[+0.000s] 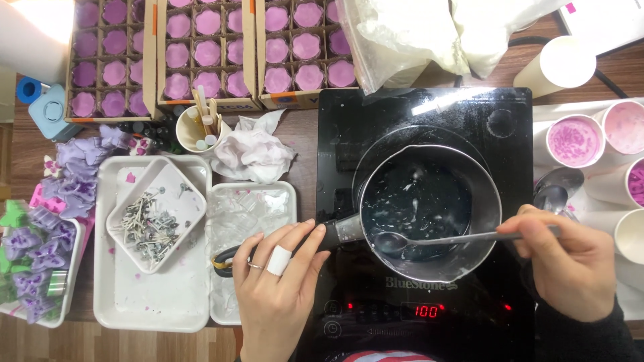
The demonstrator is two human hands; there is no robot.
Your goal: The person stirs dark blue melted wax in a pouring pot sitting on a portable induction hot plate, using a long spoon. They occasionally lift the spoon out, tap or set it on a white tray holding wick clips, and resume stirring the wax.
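You are stirring melt: your left hand [276, 281] clasps the handle of the saucepan [429, 208] on the black induction hob [335, 121], your right hand [570, 261] grips the spoon [429, 240], bowl resting near-left inside. Next likely needs slow, steady circling.

left hand [278, 278]: enters from 6 o'clock, palm down, fingers pointing to 1 o'clock, curled in a grip | right hand [570, 258]: enters from 4 o'clock, fingers pinched closed, knuckles toward 9 o'clock

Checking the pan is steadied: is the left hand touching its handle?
Touching. The head view shows the left hand with fingers laid over the saucepan's handle.
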